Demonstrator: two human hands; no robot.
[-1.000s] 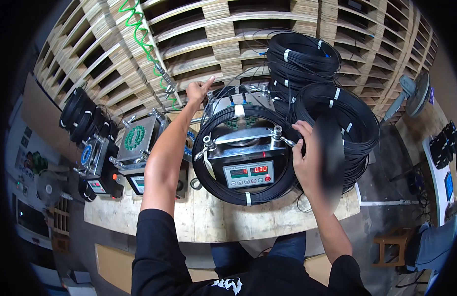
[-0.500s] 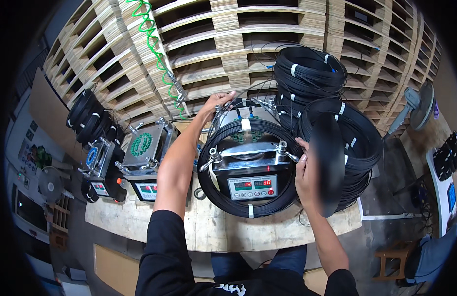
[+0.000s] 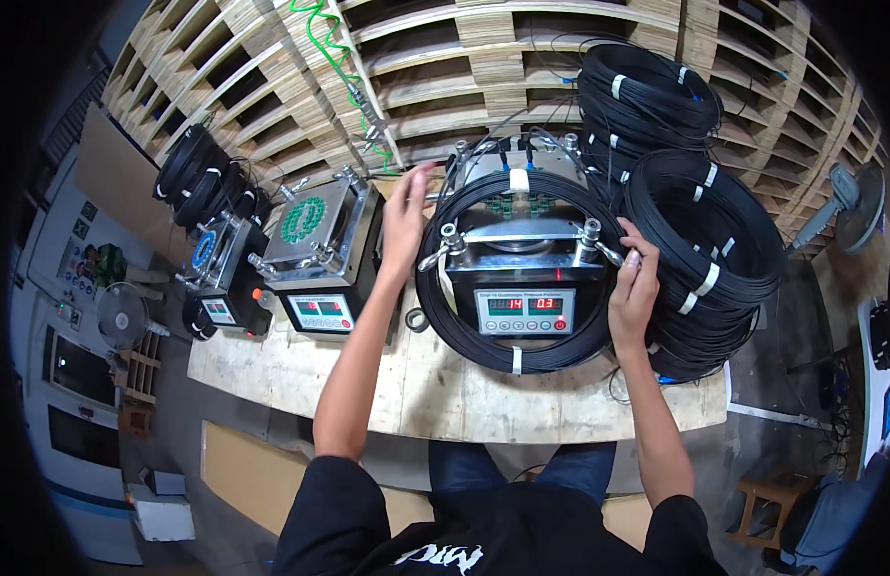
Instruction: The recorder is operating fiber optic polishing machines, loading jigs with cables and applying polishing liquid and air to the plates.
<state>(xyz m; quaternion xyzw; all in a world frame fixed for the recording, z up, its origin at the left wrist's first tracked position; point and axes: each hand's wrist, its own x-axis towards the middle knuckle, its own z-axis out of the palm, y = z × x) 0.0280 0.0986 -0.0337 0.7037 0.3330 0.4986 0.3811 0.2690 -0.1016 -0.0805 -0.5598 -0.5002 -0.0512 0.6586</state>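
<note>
A coil of black cable, bound with white ties, hangs upright around the front of the middle polishing machine. My right hand grips the coil's right side, fingers bent against its rim. To the left of the machine my left hand is raised, fingers stretched out and slightly blurred, holding nothing. Metal clamp knobs stand at the machine's corners, and a lit display panel shows through the coil. Two black connectors rise at the back of the machine's top plate.
Stacked black cable coils stand close on the right. Two more machines, one with a green ring of parts and one with a blue ring, stand left. A tape roll lies on the wooden table. A green coiled hose hangs behind.
My left hand has drawn back from the machine's rear left corner. A dark blurred shape beside my right hand is gone. The display reading changed, and the whole view has shifted.
</note>
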